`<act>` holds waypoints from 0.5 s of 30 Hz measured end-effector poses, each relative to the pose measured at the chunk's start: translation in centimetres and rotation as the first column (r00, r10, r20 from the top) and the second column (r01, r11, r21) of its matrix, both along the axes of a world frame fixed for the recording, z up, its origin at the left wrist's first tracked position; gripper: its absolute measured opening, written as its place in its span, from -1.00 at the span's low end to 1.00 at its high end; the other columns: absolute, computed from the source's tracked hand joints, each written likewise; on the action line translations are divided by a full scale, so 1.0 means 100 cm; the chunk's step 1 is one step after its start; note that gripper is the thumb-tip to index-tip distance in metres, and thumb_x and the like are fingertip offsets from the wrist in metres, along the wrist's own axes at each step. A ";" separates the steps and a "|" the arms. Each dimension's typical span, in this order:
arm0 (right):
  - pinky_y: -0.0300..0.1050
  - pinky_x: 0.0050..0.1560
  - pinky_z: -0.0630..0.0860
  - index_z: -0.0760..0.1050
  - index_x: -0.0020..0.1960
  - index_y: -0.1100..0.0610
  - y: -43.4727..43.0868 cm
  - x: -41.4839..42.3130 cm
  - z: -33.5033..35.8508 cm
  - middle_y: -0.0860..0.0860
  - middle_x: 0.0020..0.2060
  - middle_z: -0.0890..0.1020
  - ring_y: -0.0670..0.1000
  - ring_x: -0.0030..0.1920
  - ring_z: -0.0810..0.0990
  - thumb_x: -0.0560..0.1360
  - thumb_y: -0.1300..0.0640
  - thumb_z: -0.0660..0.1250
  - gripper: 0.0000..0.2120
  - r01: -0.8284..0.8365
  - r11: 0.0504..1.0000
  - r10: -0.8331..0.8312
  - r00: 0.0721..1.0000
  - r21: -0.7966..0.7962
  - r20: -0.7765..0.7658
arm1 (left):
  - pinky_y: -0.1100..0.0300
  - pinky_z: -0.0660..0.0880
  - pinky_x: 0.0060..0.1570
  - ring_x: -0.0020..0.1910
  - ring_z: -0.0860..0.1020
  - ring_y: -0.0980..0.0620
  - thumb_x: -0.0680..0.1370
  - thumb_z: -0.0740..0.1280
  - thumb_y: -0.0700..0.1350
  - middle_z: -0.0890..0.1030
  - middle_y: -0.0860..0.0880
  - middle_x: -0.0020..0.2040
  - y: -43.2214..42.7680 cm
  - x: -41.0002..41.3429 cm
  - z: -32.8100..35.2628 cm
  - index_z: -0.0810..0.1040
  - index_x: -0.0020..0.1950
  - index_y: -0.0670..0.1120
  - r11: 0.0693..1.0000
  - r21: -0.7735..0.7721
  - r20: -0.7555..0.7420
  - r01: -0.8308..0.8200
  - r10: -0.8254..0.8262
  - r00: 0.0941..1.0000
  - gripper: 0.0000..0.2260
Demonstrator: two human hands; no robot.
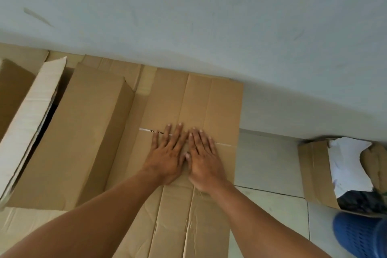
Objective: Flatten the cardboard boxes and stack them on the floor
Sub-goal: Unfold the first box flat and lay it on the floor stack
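Note:
A flattened brown cardboard box lies on the floor against the wall, creased lengthwise, with a strip of tape across its middle. My left hand and my right hand rest side by side on it, palms down and fingers spread, holding nothing. To the left stands a long brown box that keeps its shape, lying on more flat cardboard. At the far left another box with a pale raised flap is open.
A pale wall runs close behind the cardboard. On the right, on the tiled floor, sits a small open box with white paper inside. A blue perforated object is at the lower right edge.

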State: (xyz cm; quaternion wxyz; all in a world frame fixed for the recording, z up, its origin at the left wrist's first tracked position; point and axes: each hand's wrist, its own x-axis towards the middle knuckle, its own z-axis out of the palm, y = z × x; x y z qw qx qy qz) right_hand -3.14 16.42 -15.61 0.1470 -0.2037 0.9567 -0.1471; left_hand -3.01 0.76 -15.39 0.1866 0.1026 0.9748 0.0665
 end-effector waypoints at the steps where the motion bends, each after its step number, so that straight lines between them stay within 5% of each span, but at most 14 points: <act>1: 0.04 0.53 -0.23 -0.19 0.59 0.13 0.001 -0.001 -0.002 0.03 0.61 -0.16 0.03 0.59 -0.28 0.66 -0.02 -0.13 -0.43 -0.003 1.000 0.003 1.000 0.005 -0.010 | -0.18 -0.30 0.50 0.58 -0.31 -0.09 0.58 -0.21 0.20 -0.31 0.04 0.60 0.000 0.000 -0.002 -0.26 0.59 0.05 1.000 -0.003 0.011 -0.013 0.013 1.000 -0.39; 7: 0.02 0.55 -0.19 -0.11 0.61 0.19 0.014 0.002 0.003 0.06 0.61 -0.14 0.02 0.60 -0.22 0.66 -0.15 -0.08 -0.35 0.057 0.997 -0.057 0.998 0.048 0.002 | -0.18 -0.31 0.51 0.55 -0.42 -0.05 0.57 -0.28 0.21 -0.44 0.09 0.55 -0.001 -0.006 0.004 -0.42 0.54 0.07 0.999 -0.008 0.073 -0.032 0.033 0.997 -0.40; 10: 0.06 0.55 -0.13 -0.01 0.60 0.23 0.037 0.011 0.004 0.09 0.62 -0.07 0.07 0.61 -0.13 0.62 -0.22 -0.04 -0.28 0.130 0.987 -0.129 0.992 0.096 -0.013 | -0.16 -0.33 0.51 0.54 -0.43 -0.05 0.63 -0.19 0.20 -0.46 0.10 0.54 0.000 -0.007 0.008 -0.44 0.53 0.09 0.999 -0.026 0.120 -0.022 0.025 0.993 -0.42; 15: 0.06 0.58 -0.21 -0.13 0.62 0.16 0.044 0.004 0.014 0.03 0.61 -0.23 0.03 0.59 -0.26 0.63 -0.20 0.05 -0.26 0.099 0.991 -0.108 0.989 0.094 0.098 | -0.19 -0.27 0.51 0.58 -0.35 -0.08 0.65 0.00 0.21 -0.39 0.08 0.58 -0.001 -0.015 0.022 -0.31 0.60 0.07 1.000 -0.016 0.184 0.000 0.003 0.983 -0.34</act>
